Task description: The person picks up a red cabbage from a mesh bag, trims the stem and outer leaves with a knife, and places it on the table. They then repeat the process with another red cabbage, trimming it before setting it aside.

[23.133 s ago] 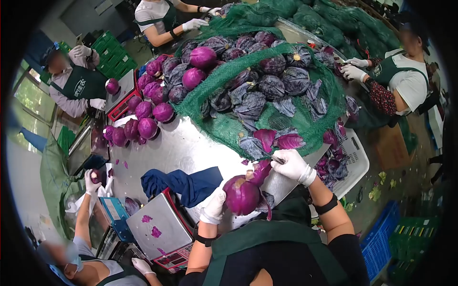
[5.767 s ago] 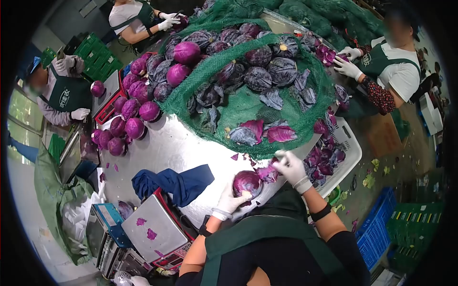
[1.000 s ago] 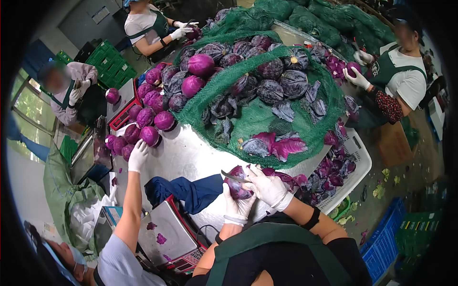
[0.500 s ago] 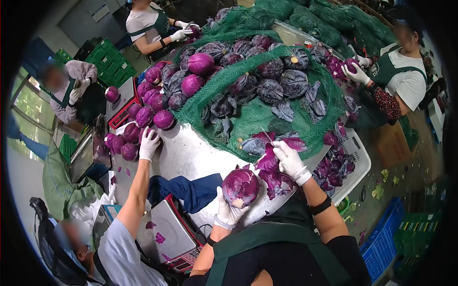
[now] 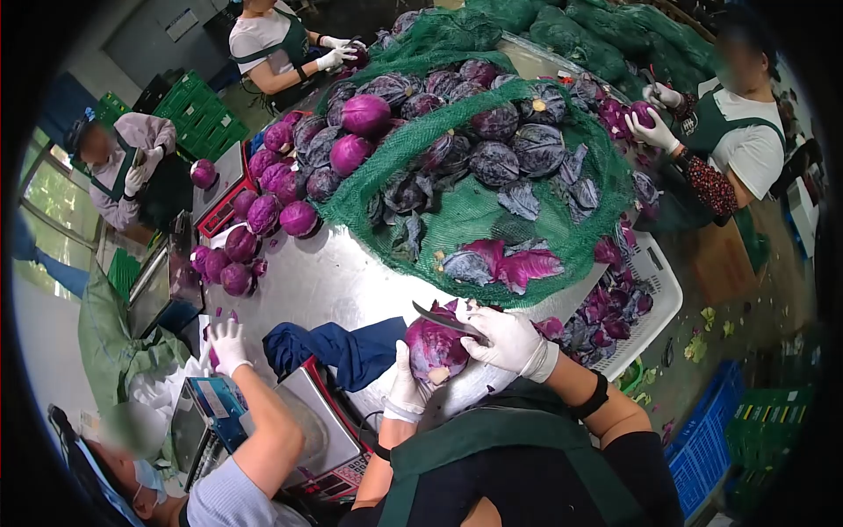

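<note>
A red cabbage [image 5: 432,356] with ragged outer leaves sits in my left hand [image 5: 407,388], whose gloved fingers wrap its lower left side. My right hand [image 5: 511,341], also in a white glove, grips a knife [image 5: 446,320] with a dark curved blade. That blade lies across the upper part of the cabbage, and the right fingertips are close against its leaves. The knife's handle is hidden in the glove. Torn purple leaves [image 5: 527,268] lie on the green mesh net [image 5: 369,237] just beyond my hands.
Many dark cabbages [image 5: 494,164] are heaped in the net, with peeled ones [image 5: 235,279] at the left. A white crate [image 5: 672,294] of leaves stands right. Blue cloth [image 5: 342,351] and a scale [image 5: 316,417] lie left. A co-worker's gloved hand [image 5: 229,346] is nearby; several other people stand around the table.
My right hand has come left from the loose leaves to the cabbage, bringing the knife over it. Leaves now lie on the net. The nearby co-worker's hand has left the peeled cabbages, moving down and left.
</note>
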A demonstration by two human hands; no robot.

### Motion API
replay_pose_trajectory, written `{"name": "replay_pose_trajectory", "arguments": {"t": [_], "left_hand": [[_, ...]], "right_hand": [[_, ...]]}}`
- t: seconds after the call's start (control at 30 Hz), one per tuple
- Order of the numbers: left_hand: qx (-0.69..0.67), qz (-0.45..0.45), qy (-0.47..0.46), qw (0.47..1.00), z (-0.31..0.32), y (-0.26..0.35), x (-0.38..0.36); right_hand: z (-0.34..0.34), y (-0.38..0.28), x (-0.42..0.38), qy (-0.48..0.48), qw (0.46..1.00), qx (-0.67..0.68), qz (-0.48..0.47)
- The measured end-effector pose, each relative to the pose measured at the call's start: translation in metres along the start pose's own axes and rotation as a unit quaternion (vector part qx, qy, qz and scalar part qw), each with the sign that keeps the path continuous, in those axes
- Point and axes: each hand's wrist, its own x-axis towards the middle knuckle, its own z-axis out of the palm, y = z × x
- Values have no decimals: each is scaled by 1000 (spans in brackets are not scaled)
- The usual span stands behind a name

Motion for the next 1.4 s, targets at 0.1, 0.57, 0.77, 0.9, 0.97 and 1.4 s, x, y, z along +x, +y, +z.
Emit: {"name": "replay_pose_trajectory", "arguments": {"t": [0.1,0.57,0.77,0.9,0.97,1.4], "left_hand": [[53,2,15,999,4,2,-2],[25,-3,-116,993,-27,-8,2],[-16,-4,-95,995,-26,-14,6],[-86,-20,-112,990,-31,-16,7],[-244,-69,-161,954,-22,-15,6],[-132,17,-95,987,-21,-2,39]], "right_hand": [[2,-2,-2,-8,997,-75,-7],[-37,9,-8,-16,979,191,68],[-8,-13,-20,54,997,42,37],[-23,-5,-14,63,989,126,35],[-24,11,-11,85,961,252,78],[26,33,-11,-64,752,629,184]]}}
